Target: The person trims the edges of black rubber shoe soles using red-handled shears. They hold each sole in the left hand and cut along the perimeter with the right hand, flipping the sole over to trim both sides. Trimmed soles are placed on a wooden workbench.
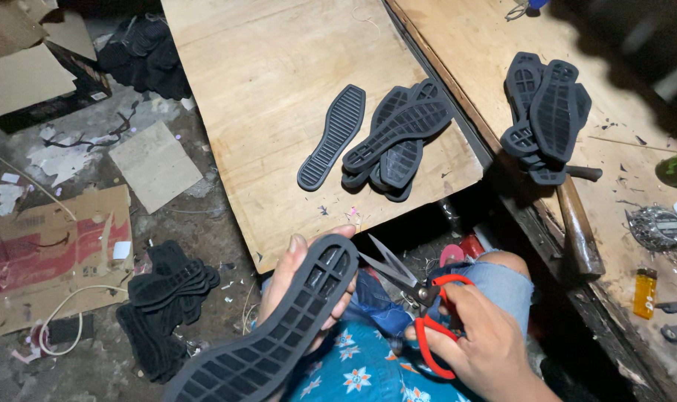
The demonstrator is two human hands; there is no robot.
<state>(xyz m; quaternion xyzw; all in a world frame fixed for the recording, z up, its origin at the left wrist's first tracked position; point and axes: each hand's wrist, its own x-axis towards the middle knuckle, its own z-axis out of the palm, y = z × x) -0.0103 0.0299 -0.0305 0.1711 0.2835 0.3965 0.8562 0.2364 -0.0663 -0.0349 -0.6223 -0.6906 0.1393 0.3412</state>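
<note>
Rubber sole (279,327) in left hand (294,279), scissors (416,298) right hand (480,342)

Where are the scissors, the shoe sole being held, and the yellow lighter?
scissors (420,294), head view, on the pivot.
shoe sole (279,335), head view, on its ribbed middle.
yellow lighter (644,292), head view, on its body.

Matt rubber, bare wood, glossy plastic handles

Your left hand (297,286) grips a matt black rubber sole (279,335) with a waffle-moulded face. Your right hand (487,346) holds scissors (416,301) with bright steel blades and glossy red plastic loops. Beyond the sole lies a rough, unfinished plywood board (279,97); left of the sole, torn, scuffed cardboard (52,257).
</note>
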